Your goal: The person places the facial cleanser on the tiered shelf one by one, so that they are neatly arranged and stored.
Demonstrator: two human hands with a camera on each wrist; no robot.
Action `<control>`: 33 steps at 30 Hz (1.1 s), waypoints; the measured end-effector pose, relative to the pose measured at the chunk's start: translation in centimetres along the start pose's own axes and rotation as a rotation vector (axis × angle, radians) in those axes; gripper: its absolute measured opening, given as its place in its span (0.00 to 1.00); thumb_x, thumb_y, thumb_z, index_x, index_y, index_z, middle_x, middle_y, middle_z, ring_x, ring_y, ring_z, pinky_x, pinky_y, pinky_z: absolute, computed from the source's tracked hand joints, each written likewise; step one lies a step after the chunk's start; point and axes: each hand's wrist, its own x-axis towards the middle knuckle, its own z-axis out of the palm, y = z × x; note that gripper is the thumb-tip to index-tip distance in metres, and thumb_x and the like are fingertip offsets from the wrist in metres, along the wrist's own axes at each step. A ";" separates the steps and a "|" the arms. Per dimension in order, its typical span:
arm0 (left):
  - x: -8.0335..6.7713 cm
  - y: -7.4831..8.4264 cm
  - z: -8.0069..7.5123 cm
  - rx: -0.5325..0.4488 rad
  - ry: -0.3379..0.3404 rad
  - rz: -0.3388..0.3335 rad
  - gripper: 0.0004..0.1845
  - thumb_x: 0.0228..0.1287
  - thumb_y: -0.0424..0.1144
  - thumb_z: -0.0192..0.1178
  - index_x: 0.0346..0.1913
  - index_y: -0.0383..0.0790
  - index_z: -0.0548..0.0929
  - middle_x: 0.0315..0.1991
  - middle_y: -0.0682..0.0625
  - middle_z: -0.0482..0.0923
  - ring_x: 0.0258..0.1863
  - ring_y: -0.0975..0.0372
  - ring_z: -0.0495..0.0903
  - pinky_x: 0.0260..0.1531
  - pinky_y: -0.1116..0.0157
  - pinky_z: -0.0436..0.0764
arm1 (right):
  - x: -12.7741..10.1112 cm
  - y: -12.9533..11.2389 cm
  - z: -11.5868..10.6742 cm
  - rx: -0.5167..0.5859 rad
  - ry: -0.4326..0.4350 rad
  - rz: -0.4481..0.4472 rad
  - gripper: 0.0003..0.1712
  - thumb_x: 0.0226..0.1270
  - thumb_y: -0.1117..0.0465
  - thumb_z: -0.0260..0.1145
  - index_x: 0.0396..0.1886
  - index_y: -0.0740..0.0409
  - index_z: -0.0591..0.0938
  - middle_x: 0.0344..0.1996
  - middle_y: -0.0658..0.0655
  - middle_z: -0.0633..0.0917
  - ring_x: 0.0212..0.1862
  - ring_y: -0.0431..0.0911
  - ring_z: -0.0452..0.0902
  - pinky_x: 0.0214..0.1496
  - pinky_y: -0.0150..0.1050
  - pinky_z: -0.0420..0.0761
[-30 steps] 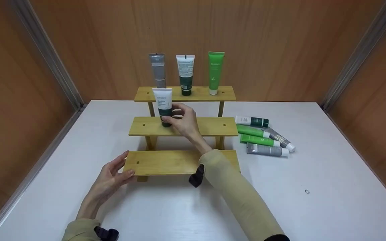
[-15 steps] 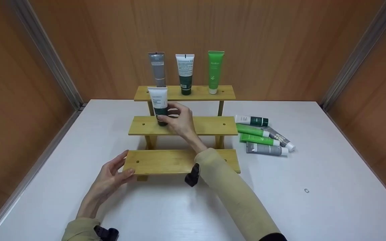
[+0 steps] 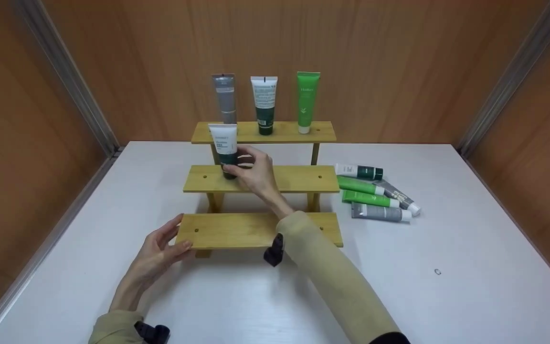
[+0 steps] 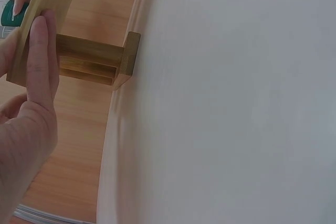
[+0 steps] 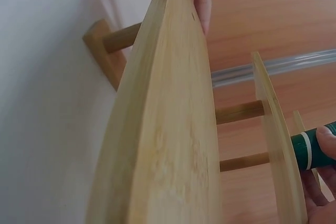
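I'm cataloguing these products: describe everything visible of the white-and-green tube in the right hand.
The tube is white above and dark green below, apparently plastic, with a flat, wide top end and a dark cap; the right wrist view shows a pale ring low on it. Its small print isn't clearly readable. It is roughly upright, cap down, apparently on the left part of the middle shelf, gripped near its base by the right hand.

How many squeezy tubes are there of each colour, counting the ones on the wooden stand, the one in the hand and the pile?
White-and-dark-green tubes: 3
Bright green tubes: 3
Grey tubes: 3
Total: 9
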 end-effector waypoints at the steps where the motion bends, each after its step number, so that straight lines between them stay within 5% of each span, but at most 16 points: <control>1: 0.0 0.0 0.0 0.002 0.001 -0.002 0.43 0.57 0.31 0.58 0.70 0.43 0.45 0.67 0.44 0.51 0.55 0.62 0.72 0.54 0.55 0.74 | -0.1 -0.1 -0.1 0.004 -0.009 -0.006 0.25 0.49 0.68 0.69 0.50 0.64 0.75 0.48 0.63 0.79 0.48 0.55 0.76 0.52 0.45 0.80; 15: 0.2 -0.1 0.0 0.025 0.003 -0.007 0.42 0.57 0.32 0.58 0.69 0.45 0.46 0.67 0.45 0.52 0.55 0.61 0.72 0.54 0.56 0.75 | -4.4 0.3 -4.8 -0.074 -0.021 -0.164 0.23 0.52 0.66 0.67 0.49 0.65 0.75 0.47 0.62 0.78 0.49 0.58 0.74 0.52 0.50 0.79; 23: 0.2 -0.1 -0.1 0.030 -0.004 0.006 0.41 0.58 0.32 0.58 0.69 0.45 0.46 0.68 0.45 0.51 0.55 0.62 0.71 0.53 0.58 0.75 | -7.0 4.1 -11.0 -0.162 0.044 -0.272 0.21 0.54 0.60 0.66 0.49 0.58 0.77 0.46 0.61 0.79 0.48 0.53 0.76 0.49 0.40 0.82; 28: 0.1 -0.1 -0.2 0.018 -0.013 0.010 0.41 0.57 0.32 0.58 0.69 0.45 0.46 0.67 0.44 0.51 0.55 0.62 0.72 0.53 0.58 0.76 | -9.5 3.9 -15.4 -0.217 0.064 -0.327 0.19 0.53 0.71 0.64 0.46 0.69 0.76 0.44 0.66 0.79 0.45 0.57 0.76 0.50 0.44 0.80; 33: 0.0 -0.2 -0.2 0.030 -0.004 0.016 0.42 0.56 0.32 0.59 0.69 0.45 0.46 0.67 0.44 0.51 0.55 0.62 0.72 0.52 0.57 0.76 | -11.5 4.2 -20.1 -0.338 0.129 -0.306 0.18 0.53 0.73 0.63 0.46 0.67 0.77 0.43 0.62 0.79 0.47 0.50 0.75 0.54 0.30 0.77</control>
